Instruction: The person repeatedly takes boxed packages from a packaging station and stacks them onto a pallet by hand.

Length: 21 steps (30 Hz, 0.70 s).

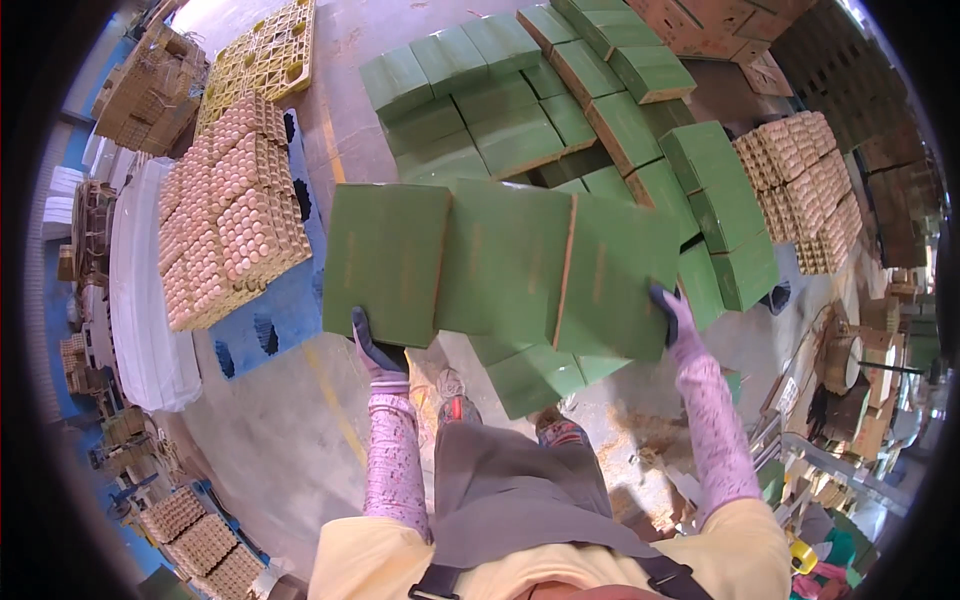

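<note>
Green flattened carton [500,265]: held level, spread wide, gripped at lower left edge by left hand [377,352], at right edge by right hand [676,315]; above stacked green boxes [520,120].

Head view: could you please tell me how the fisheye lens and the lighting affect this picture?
Head view: a black ring frames the round image; straight edges bend near the rim, as on the egg trays; sunlight washes out the floor at top; the flat green carton, held by the left hand and right hand, looks slightly soft, with faint colour fringing.
</note>
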Tool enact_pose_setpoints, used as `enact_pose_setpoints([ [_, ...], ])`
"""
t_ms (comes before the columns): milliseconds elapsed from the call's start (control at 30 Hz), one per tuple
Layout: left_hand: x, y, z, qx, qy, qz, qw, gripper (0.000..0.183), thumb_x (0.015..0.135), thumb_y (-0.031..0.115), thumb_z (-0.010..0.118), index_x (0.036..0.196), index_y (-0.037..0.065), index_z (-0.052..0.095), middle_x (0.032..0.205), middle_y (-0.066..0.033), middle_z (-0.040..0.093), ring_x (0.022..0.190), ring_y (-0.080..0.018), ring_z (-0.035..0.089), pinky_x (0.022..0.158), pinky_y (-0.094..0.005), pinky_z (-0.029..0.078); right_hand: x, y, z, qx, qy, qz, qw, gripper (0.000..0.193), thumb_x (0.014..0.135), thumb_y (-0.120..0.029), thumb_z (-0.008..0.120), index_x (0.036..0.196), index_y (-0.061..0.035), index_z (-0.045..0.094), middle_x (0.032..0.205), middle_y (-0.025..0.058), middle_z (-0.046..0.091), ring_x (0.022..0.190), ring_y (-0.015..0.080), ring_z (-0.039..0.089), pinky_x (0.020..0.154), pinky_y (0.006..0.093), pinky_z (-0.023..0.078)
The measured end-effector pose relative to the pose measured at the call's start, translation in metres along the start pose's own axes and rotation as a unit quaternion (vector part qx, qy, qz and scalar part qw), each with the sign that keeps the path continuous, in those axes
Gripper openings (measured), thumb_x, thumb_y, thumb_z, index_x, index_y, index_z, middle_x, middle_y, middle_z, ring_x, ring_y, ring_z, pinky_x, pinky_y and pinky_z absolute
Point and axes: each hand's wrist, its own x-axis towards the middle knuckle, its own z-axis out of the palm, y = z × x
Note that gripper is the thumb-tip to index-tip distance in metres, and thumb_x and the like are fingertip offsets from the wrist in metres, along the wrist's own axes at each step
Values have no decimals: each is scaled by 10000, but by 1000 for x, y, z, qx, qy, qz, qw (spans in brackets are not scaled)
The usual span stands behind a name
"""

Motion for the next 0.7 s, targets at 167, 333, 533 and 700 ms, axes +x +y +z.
enact_pose_setpoints([
  [167,128,-38,71,-53,21,2,998,549,932,470,596,1359,134,517,1329,-63,567,1183,-249,549,986,-417,463,184,-97,60,-70,-15,-24,997,436,893,-184,649,1286,-35,534,1113,74,661,972,174,657,835,317,556],
  [333,306,-95,81,-147,12,34,988,554,921,486,610,1326,113,551,1316,-65,584,1167,-249,561,992,-403,461,439,-138,111,-196,-143,-77,967,336,980,-198,536,1264,-28,597,1172,60,649,1055,138,619,916,280,503],
  [533,425,-233,83,-4,166,-41,985,575,959,430,581,1461,193,435,1524,53,372,1334,-153,384,1107,-361,330,676,-61,133,-669,152,-211,696,893,846,-617,626,1462,-24,366,1475,232,405,1339,312,429,1126,380,327],
  [700,450,-251,90,-45,280,-113,952,797,807,357,812,1423,308,309,1404,-1,427,1168,-222,487,890,-413,530,711,-37,107,-723,170,-263,616,934,711,-594,767,1477,-215,390,1508,212,328,1404,344,325,1161,453,261],
])
